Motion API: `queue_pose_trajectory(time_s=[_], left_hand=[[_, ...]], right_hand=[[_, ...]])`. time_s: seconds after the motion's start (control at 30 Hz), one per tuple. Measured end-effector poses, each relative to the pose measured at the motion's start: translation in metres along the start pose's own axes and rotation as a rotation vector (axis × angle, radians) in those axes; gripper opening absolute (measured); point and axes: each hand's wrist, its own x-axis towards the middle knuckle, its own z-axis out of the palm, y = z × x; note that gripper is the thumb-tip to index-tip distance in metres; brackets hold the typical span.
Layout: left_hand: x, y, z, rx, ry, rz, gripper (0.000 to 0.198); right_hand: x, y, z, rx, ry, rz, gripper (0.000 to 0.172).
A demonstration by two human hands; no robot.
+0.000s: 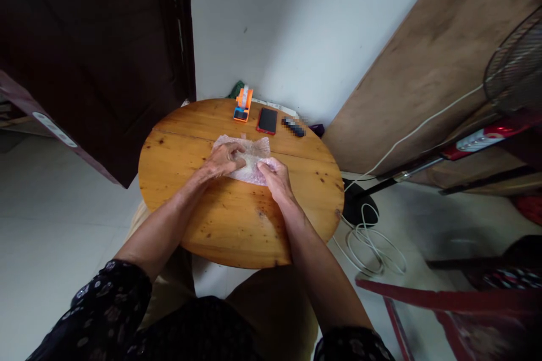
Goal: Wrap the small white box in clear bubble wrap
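Note:
A sheet of clear, pinkish bubble wrap (258, 149) lies on the round wooden table (237, 225), with a folded or layered part toward me. At its left side, my left hand (226, 160) has curled fingers pressed on the wrap. My right hand (275, 175) pinches the wrap's right edge between thumb and fingers. Whether anything sits inside the wrap, under my hands, I cannot tell.
Toward the wall stand an orange tape dispenser (243, 104), a red-edged phone (267, 121) and a dark blurred object (294, 126). A fan (478, 140) with a coiled white cord (372, 248) is at the right. A red chair (440, 293) stands lower right.

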Motion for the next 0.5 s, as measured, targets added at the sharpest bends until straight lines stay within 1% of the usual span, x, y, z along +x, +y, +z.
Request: queue_pose_trajectory(time_s=[0.1, 0.27, 0.4, 0.5], left_hand=[[0.001, -0.001, 0.003, -0.063, -0.005, 0.012, 0.032], [0.002, -0.001, 0.008, -0.211, -0.034, -0.042, 0.015], [0.0, 0.004, 0.007, -0.288, -0.069, -0.031, 0.012], [-0.003, 0.007, 0.002, -0.289, -0.16, -0.014, 0.012]], right_hand=[[0.001, 0.003, 0.0, -0.033, 0.008, -0.011, 0.032], [-0.001, -0.002, -0.001, -0.015, 0.013, -0.022, 0.031], [-0.007, -0.013, -0.007, 0.046, -0.034, 0.002, 0.029], [-0.01, -0.02, -0.013, 0.09, -0.075, 0.061, 0.029]])
